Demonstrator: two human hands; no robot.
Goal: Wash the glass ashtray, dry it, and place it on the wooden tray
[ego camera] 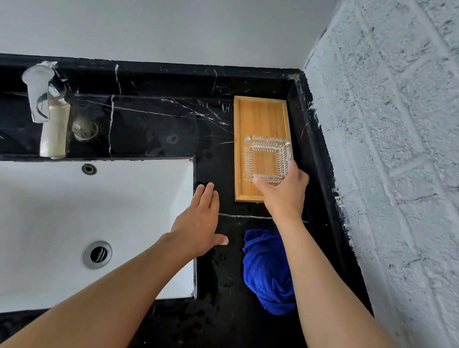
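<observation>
Head view: right fingers (258, 183) clamp 1 ashtray (266, 159) over 1 tray (258, 114); left fingers (205, 197) flat.

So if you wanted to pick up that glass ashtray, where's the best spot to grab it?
By its near rim, coming from the front, as the right hand does now. The glass ashtray is square with thick ribbed walls, so a thumb and fingers can pinch one wall. The wall and the wooden tray rim crowd its far and right sides; the near edge is open.
</observation>
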